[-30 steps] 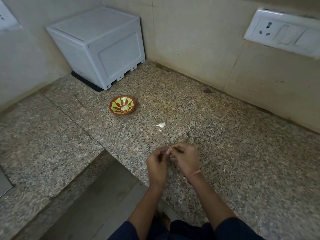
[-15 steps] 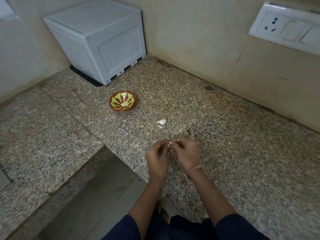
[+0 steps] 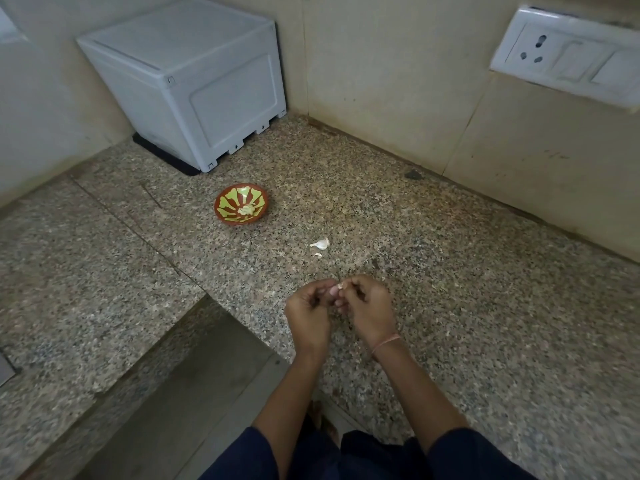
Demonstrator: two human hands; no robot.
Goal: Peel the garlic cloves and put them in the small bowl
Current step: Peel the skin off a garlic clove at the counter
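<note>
Head view: hardly anything has moved in the last half-second. My left hand (image 3: 308, 311) and right hand (image 3: 369, 308) are still bunched together over the front edge of the worktop (image 3: 450, 306), only the fingertips shuffling.

Best way, I reckon: left holds steady, the right nail lifts the skin at the tip and strips it off, dropping the scraps well short of the bowl.

Grip now: both hands are curled tight, left pinching the clove (image 3: 336, 289), right nipping its top. How much skin is left, I can't tell.

The small bowl (image 3: 228, 202) sits toward the back left corner with peeled garlic (image 3: 246, 210) inside. A loose clove (image 3: 320, 243) waits between bowl and hands.
</note>
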